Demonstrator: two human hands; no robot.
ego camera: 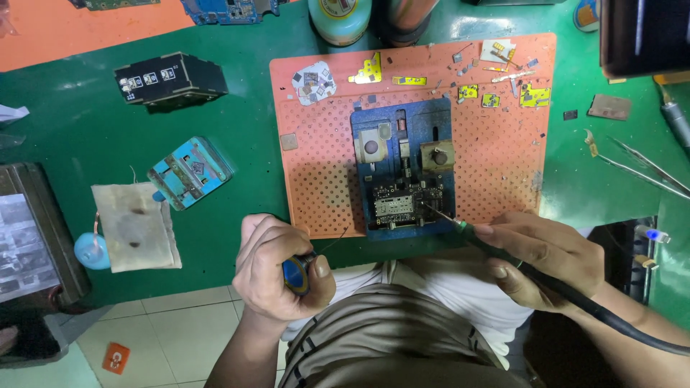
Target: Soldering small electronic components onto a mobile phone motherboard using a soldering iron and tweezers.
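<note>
Black and densely populated, the small circuit board (404,200) sits clamped in a blue holder (402,115) at the near edge of an orange perforated mat (496,165) on the green counter (237,122). The right hand (546,257) is closed in a pen grip around a soldering iron (460,224), whose thin tip touches the board's right edge. The left hand (277,269) is curled shut around a small blue-and-black object (296,274), from which a fine wire (334,241) runs toward the board. With the tip so close to tightly packed parts, a small slip could bridge neighbouring pads or knock a component loose, and lingering heat could lift a pad. The iron's thick cable (611,316) trails over the lap and could tug the hand off line. Loose yellow-taped bits (535,95) and tweezers (647,167) lie farther out, away from the work.
</note>
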